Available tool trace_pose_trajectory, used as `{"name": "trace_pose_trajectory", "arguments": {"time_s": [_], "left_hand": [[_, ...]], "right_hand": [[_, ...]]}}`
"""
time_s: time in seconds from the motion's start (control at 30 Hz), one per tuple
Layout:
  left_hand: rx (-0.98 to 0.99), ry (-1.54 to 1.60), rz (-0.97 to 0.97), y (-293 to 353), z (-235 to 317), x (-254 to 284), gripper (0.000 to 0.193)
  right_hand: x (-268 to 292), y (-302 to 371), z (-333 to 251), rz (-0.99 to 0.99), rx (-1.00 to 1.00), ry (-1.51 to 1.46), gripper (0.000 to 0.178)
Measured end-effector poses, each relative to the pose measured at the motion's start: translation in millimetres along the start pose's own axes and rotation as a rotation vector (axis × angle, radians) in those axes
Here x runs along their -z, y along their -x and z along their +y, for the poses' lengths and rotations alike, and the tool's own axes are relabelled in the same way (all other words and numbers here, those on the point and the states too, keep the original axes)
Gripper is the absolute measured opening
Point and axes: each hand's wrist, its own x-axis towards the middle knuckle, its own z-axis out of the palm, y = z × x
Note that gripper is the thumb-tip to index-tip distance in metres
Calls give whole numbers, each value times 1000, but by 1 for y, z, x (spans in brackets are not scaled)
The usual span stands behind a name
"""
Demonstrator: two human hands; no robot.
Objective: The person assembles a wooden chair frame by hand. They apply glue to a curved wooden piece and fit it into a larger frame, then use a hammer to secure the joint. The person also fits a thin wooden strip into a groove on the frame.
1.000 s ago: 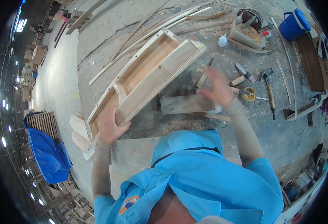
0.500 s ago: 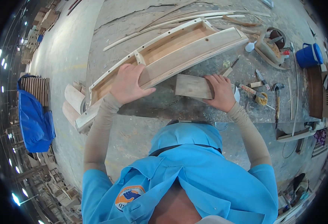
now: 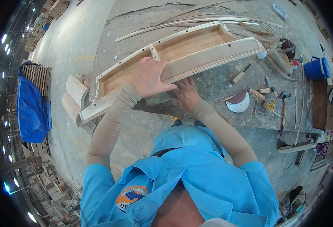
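Inspector: State of the left grip?
Recorder: The left hand (image 3: 147, 76) is hooked over the near wall of the curved wooden frame (image 3: 208, 58). Its fingers cross the upper edge and its thumb stretches rightward along the outer face. It is holding that wall

Inspector: And the right?
Recorder: The right hand (image 3: 186, 94) is just right of the left thumb and slightly below it. Its fingers reach the lower edge of the same wall; whether they hold anything cannot be told

Inspector: Position of the frame?
Recorder: It lies slantwise over the worktop (image 3: 217, 80), running from lower left of the left grip to well beyond it at upper right. A short crosspiece (image 3: 154, 52) stands just above the left fingers, dividing the inside. A flat board (image 3: 159, 99), partly hidden, shows below the left hand and left of the right one

Inspector: Items around the grips?
Recorder: Right of the right hand is a two-tone disc (image 3: 240, 105), pale and dark red; farther right, a hammer (image 3: 283, 110), then, above and beyond it, a blue bucket (image 3: 315, 69). Left of the left grip, near the frame's lower end, are curved wooden pieces (image 3: 75, 90). Above both grips, past the frame, lie long thin wood strips (image 3: 196, 21)
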Motion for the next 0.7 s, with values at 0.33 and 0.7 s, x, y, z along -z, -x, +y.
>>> {"name": "trace_pose_trajectory", "arguments": {"time_s": [0.33, 0.7], "left_hand": [[7, -40, 25, 10, 5, -14, 73], [43, -33, -8, 5, 3, -4, 72]], "right_hand": [[48, 82, 7, -380, -692, -11, 53], [78, 94, 48, -414, -665, -414, 21]]}}
